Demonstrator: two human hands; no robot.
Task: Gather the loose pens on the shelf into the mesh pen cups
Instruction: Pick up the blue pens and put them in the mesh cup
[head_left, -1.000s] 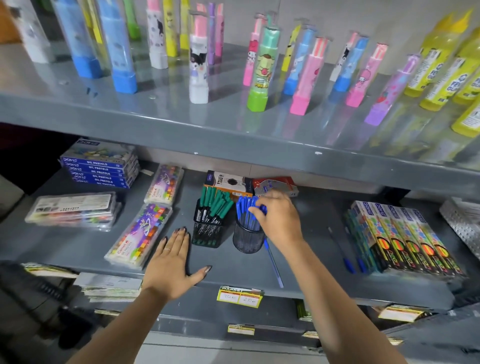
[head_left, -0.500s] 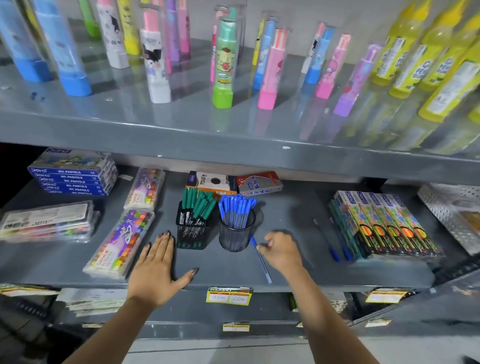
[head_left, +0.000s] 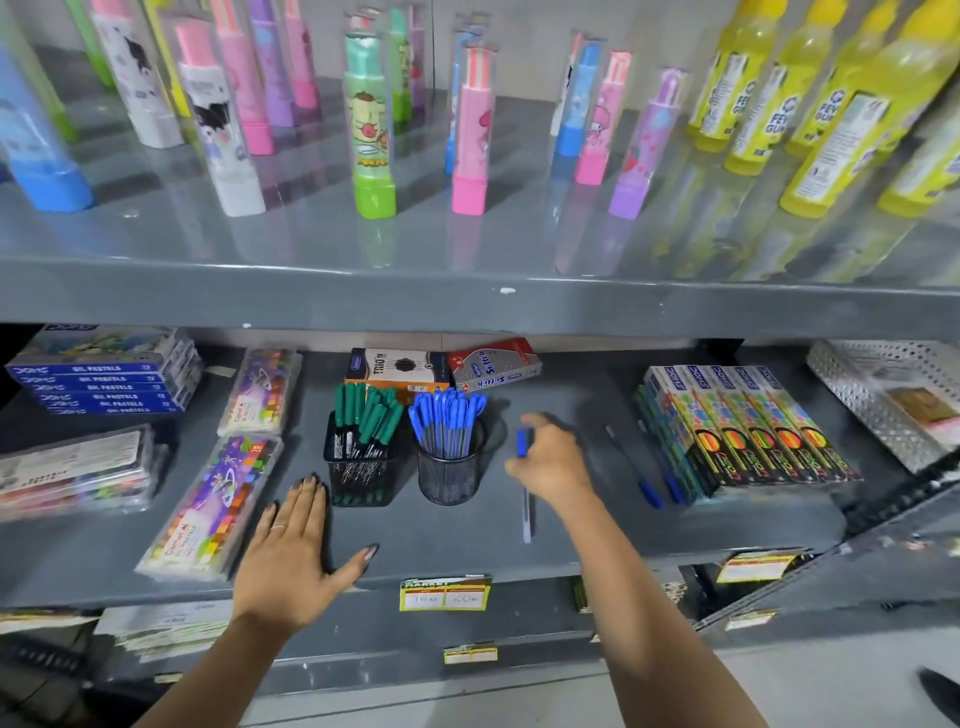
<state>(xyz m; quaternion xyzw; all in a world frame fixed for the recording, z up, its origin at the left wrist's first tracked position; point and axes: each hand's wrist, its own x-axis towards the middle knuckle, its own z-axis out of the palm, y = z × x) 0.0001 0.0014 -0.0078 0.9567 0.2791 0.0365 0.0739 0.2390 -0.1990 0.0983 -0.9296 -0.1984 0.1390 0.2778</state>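
Observation:
Two black mesh pen cups stand mid-shelf: a square cup (head_left: 359, 478) full of green-capped pens and, to its right, a round cup (head_left: 448, 478) full of blue-capped pens. My right hand (head_left: 550, 457) is shut on a blue-capped pen (head_left: 524, 488), held nearly upright just right of the round cup. Flat on the shelf (head_left: 467, 540), palm down and fingers spread, my left hand (head_left: 296, 551) rests in front of the square cup. Two loose blue pens (head_left: 636, 470) lie further right, beside the boxes.
Crayon packs (head_left: 213, 509) and pastel boxes (head_left: 104, 384) lie left of the cups. Colour-pen boxes (head_left: 748, 426) sit at the right, two small boxes (head_left: 441, 366) behind the cups. The upper shelf (head_left: 467, 301) overhangs, carrying tubes and yellow glue bottles.
My right hand came away from the round cup, dropped to the pen lying on the shelf, took hold of it and lifted it upright. The left hand stayed put.

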